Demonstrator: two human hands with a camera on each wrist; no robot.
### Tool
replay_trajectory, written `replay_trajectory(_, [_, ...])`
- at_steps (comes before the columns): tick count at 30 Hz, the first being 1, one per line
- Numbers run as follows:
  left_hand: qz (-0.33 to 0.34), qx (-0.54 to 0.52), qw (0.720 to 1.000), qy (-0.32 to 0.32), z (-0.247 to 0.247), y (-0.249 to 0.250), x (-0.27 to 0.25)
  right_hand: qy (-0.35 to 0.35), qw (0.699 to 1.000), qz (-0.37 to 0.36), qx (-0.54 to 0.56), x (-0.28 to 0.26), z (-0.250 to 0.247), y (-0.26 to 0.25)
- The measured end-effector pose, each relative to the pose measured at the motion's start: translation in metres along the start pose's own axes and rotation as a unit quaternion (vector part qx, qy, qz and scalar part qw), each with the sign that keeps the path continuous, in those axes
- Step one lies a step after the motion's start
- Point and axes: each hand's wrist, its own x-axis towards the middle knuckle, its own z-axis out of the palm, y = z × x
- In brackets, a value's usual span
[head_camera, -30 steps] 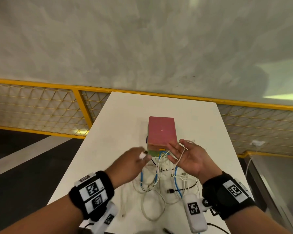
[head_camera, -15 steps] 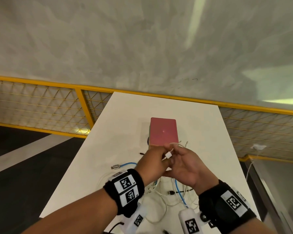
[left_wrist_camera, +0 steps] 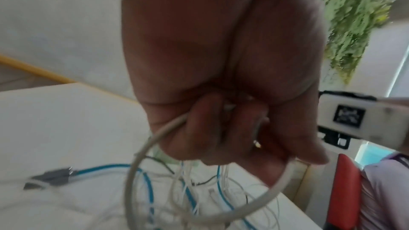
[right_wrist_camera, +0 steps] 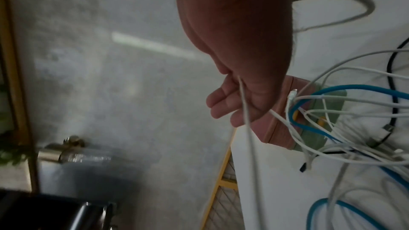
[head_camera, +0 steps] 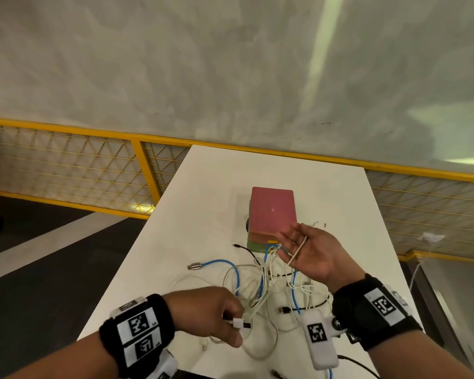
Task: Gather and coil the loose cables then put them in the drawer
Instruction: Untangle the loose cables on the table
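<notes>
A tangle of white, blue and black cables (head_camera: 271, 283) lies on the white table (head_camera: 216, 192), in front of a small drawer box (head_camera: 271, 212) with a red top and a green base. My left hand (head_camera: 216, 313) is near the table's front edge and grips the white USB plug end (head_camera: 241, 323) of a thick white cable (left_wrist_camera: 137, 160). My right hand (head_camera: 312, 250) is held palm up just in front of the box, fingers spread. A thin white cable (head_camera: 298, 248) loops across its fingers (right_wrist_camera: 223, 104) and runs down into the tangle.
A blue cable with a metal plug (head_camera: 195, 266) and a black jack lead (head_camera: 246, 250) lie left of the pile. A yellow mesh railing (head_camera: 66, 165) borders the table's far and left sides, with floor below. A person on a red chair (left_wrist_camera: 345, 198) sits close by.
My left hand has drawn back from the right hand toward the front edge, carrying the white plug. My right hand has opened palm up with the thin cable across its fingers.
</notes>
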Motion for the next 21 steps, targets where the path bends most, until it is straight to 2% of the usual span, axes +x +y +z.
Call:
replay_trajectory(1, [0.009,0.016,0.999,0.049,-0.003,0.006,0.002,-0.010,1.000,-0.008,-0.005,-0.002,0.003,0.003])
replay_trajectory(3, [0.033,-0.028,0.976,0.214,-0.013,0.023,0.012,-0.040,0.999,-0.020,-0.017,-0.007,0.011,0.010])
replay_trajectory(5, [0.064,-0.141,0.920,0.360,-0.022,0.044,0.030,-0.067,0.997,-0.031,-0.030,-0.015,0.019,0.018])
replay_trajectory(7, [0.075,-0.221,0.878,0.418,-0.026,0.063,0.048,-0.087,0.995,-0.042,-0.036,-0.023,0.026,0.026])
replay_trajectory(9, [0.067,-0.254,0.874,0.409,-0.022,0.072,0.062,-0.098,0.994,-0.037,-0.036,-0.028,0.029,0.030])
replay_trajectory(12, [0.085,-0.293,0.884,0.354,-0.010,0.070,0.072,-0.091,0.994,-0.027,-0.050,-0.032,0.024,0.029])
replay_trajectory(17, [0.093,-0.257,0.911,0.308,-0.005,0.057,0.065,-0.071,0.982,-0.025,-0.174,-0.031,0.018,0.023])
replay_trajectory(19, [0.076,-0.263,0.923,0.270,-0.006,0.052,0.058,-0.043,0.976,-0.055,-0.205,-0.031,0.015,0.016])
replay_trajectory(21, [0.024,-0.190,0.944,0.270,-0.004,0.044,0.049,-0.016,0.970,-0.092,-0.224,-0.029,0.008,0.007])
